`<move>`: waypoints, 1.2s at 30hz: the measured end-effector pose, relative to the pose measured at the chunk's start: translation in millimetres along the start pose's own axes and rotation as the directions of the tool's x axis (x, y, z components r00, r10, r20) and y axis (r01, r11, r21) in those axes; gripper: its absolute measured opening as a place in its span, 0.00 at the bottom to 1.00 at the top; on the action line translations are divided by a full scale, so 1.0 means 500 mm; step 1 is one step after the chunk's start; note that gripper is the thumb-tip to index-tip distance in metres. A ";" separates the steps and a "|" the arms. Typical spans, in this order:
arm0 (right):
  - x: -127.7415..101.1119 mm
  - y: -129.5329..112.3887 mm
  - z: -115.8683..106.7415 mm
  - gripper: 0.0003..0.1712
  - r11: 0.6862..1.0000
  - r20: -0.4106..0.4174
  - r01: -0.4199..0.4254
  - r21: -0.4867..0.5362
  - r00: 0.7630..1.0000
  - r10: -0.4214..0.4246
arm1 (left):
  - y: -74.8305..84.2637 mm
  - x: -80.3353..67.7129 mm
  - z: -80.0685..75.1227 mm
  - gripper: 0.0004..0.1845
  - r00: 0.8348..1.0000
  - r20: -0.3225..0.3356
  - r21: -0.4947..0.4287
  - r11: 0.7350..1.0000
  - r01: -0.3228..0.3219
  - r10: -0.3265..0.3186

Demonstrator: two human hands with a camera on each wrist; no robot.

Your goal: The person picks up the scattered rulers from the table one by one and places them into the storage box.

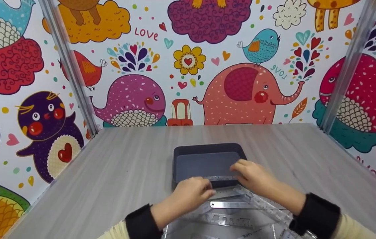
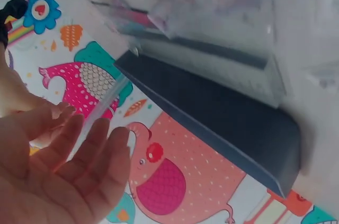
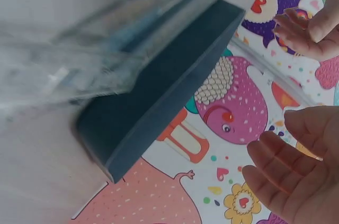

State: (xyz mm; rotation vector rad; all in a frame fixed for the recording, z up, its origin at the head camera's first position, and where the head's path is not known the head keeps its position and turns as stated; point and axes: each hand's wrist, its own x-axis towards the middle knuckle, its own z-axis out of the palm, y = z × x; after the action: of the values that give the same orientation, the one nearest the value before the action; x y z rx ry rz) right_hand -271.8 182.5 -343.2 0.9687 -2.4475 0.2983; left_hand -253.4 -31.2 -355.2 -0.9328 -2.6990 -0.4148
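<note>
Our left hand [image 1: 191, 193] and right hand [image 1: 256, 177] hover by the dark tray [image 1: 204, 164], fingers apart and loosely bent, clamped on nothing we can see. A clear strip [image 1: 223, 178] shows between them at its near side; with the steel ruler [image 1: 233, 205] among overlapping clear rulers [image 1: 221, 219], we should separate pieces singly, by their edges, without dragging neighbours.

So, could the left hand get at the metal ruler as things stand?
Probably yes: the left hand looks empty, and the holed end of the metal ruler lies bare close by. A clear ruler seems to cross it only farther right.
</note>
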 end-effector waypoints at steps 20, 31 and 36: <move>-0.137 -0.043 0.054 0.12 0.966 0.179 0.235 0.112 0.951 -0.252 | 0.009 -0.096 0.071 0.13 0.961 0.263 0.078 0.992 -0.104 0.080; -0.146 -0.059 0.070 0.13 0.976 0.320 0.175 0.131 0.924 -0.209 | 0.020 -0.096 0.078 0.18 0.945 0.320 0.108 0.988 -0.109 0.070; -0.141 -0.065 0.066 0.11 0.975 0.361 0.146 0.169 0.911 -0.199 | 0.022 -0.099 0.080 0.11 0.946 0.300 0.083 0.985 -0.153 0.122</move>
State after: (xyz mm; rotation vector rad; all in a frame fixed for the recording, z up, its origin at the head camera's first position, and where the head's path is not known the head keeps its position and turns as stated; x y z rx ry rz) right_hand -216.8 187.7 -407.1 1.4082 -2.6820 0.2404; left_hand -214.6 -36.8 -406.4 -1.2298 -2.8572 -0.1095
